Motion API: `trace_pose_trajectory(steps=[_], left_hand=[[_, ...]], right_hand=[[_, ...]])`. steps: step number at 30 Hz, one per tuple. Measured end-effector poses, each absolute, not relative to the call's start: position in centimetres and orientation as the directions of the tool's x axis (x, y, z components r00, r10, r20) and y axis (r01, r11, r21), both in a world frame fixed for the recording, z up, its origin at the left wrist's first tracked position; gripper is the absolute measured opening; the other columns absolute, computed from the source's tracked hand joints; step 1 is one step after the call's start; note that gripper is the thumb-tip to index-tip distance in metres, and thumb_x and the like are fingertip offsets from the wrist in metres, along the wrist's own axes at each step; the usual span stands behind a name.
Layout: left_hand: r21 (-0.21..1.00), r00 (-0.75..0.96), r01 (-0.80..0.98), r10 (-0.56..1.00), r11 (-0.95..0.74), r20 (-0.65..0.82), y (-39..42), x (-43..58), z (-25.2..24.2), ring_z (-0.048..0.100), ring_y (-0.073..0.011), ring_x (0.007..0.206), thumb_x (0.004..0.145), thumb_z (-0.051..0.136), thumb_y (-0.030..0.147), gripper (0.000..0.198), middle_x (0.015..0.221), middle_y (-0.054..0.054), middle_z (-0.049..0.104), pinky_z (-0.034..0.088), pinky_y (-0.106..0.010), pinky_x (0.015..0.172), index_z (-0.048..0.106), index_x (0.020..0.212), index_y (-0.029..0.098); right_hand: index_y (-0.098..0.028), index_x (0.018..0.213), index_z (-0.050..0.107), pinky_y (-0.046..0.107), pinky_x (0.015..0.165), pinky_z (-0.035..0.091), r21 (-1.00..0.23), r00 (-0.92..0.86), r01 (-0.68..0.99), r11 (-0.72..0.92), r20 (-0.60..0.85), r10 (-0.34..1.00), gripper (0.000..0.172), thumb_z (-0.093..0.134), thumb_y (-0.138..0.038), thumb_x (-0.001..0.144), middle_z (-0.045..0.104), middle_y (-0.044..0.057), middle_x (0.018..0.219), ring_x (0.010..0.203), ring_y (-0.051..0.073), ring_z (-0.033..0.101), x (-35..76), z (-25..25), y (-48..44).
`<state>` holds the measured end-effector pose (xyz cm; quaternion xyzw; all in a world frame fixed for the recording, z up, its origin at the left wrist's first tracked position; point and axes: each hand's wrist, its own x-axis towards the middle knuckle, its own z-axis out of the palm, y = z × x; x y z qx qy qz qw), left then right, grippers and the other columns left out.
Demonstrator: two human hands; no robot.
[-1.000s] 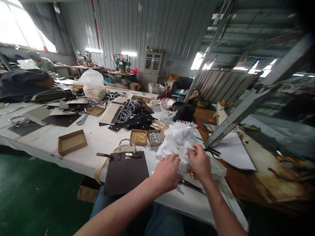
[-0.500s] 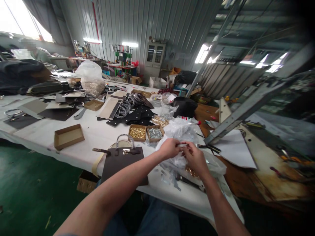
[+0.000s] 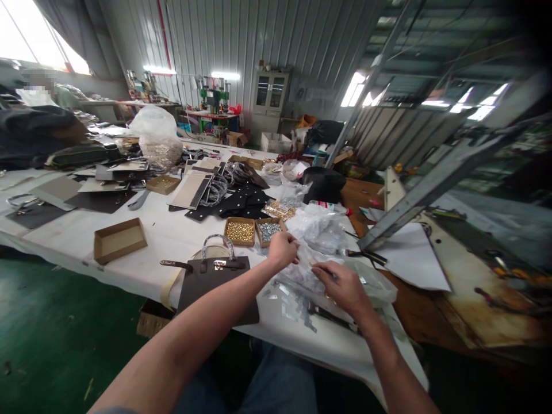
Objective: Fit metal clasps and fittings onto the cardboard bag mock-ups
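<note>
White table (image 3: 172,233) under fingers (image 3: 324,268), grey wall (image 3: 284,37)

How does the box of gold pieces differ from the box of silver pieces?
The box of gold pieces has yellow, shiny contents; the box of silver pieces has greyish ones. The box of gold pieces is unobstructed, while the left hand partly hides the box of silver pieces. Both are brown, open-topped and side by side on the white-covered table.

handbag (image 3: 204,282) dark brown, clasp (image 3: 219,265) gold; right of handbag, plastic (image 3: 317,228) milky white; left of handbag, box (image 3: 121,240) tan; behind handbag, studs (image 3: 240,232) gold, small parts (image 3: 267,229) silver.
</note>
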<state>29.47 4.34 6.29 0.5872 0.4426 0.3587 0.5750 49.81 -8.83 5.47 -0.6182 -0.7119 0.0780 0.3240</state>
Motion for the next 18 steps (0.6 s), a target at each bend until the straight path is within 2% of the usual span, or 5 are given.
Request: trace_pose_trajectory(steps=[3, 9, 14, 16, 18], left_hand=[[0.99, 0.338, 0.107, 0.933, 0.094, -0.125, 4.5, 29.5, 5.9, 0.073, -0.0181, 0.051, 0.095, 0.076, 0.013, 0.012, 0.071, -0.007, 0.072, 0.064, -0.027, 0.056, 0.075, 0.085, 0.008], [0.984, 0.306, 0.098, 0.936, 0.152, -0.175, 4.5, 29.7, 5.1, 0.075, -0.0184, 0.053, 0.09, 0.076, 0.009, 0.004, 0.071, -0.006, 0.072, 0.067, -0.028, 0.059, 0.074, 0.087, 0.008], [0.973, 0.23, 0.085, 0.946, 0.216, -0.23, 5.5, 29.0, 4.3, 0.075, -0.0213, 0.052, 0.091, 0.073, 0.008, 0.004, 0.061, -0.004, 0.066, 0.065, -0.028, 0.057, 0.072, 0.087, 0.009], [0.971, 0.219, 0.063, 0.946, 0.232, -0.24, 6.1, 28.8, 4.0, 0.077, -0.0221, 0.055, 0.091, 0.072, 0.008, 0.003, 0.064, -0.005, 0.068, 0.065, -0.028, 0.057, 0.072, 0.089, 0.01], [0.97, 0.229, 0.041, 0.943, 0.239, -0.242, 6.5, 29.1, 3.8, 0.079, -0.022, 0.058, 0.092, 0.073, 0.009, 0.002, 0.068, -0.005, 0.07, 0.067, -0.028, 0.059, 0.071, 0.092, 0.01]], right_hand=[[-0.029, 0.092, 0.085, 0.048, 0.097, 0.056, -0.468, -0.099, 0.831, 0.3, 0.407, 0.908, 0.039, 0.066, -0.059, 0.109, 0.085, 0.007, 0.097, 0.095, 0.031, 0.078, 50.1, 5.5, -9.4], [-0.03, 0.09, 0.081, 0.049, 0.093, 0.056, -0.468, -0.078, 0.822, 0.324, 0.472, 0.878, 0.032, 0.075, -0.058, 0.104, 0.082, 0.007, 0.091, 0.089, 0.032, 0.075, 49.8, 6.0, -10.7], [-0.031, 0.082, 0.077, 0.053, 0.106, 0.055, -0.402, -0.243, 0.816, 0.415, 0.413, 0.877, 0.033, 0.081, -0.058, 0.1, 0.079, 0.005, 0.089, 0.092, 0.03, 0.073, 50.1, 7.1, -12.2], [-0.03, 0.078, 0.075, 0.054, 0.113, 0.053, -0.359, -0.301, 0.824, 0.437, 0.376, 0.876, 0.036, 0.078, -0.055, 0.103, 0.079, 0.005, 0.09, 0.094, 0.03, 0.073, 50.4, 7.2, -12.7], [-0.03, 0.079, 0.076, 0.053, 0.111, 0.054, -0.338, -0.27, 0.856, 0.392, 0.356, 0.895, 0.037, 0.069, -0.052, 0.108, 0.079, 0.007, 0.092, 0.095, 0.03, 0.073, 50.4, 7.0, -12.7]])
